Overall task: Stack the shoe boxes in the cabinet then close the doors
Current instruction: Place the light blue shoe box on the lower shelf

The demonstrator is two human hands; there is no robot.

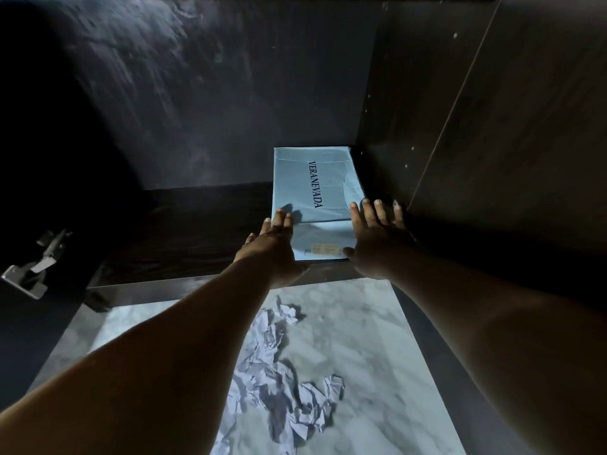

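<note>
Blue shoe box [315, 192] | between hands | left [272, 238], right [377, 234] flat against near corners

Pale blue shoe box [315, 192], seemingly dark brown cabinet [427, 110], grey-marbled floor [361, 339]

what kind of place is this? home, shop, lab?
Probably a home, at the floor-level compartment of a dark wood cabinet. Cues: a door hinge at the left edge, a light blue shoe box set inside, and a marble-look floor strewn with crumpled packing paper. A shop stockroom isn't ruled out.

Dark cabinet shelf [184, 238], blue shoe box [315, 192] on it, right corner
</note>
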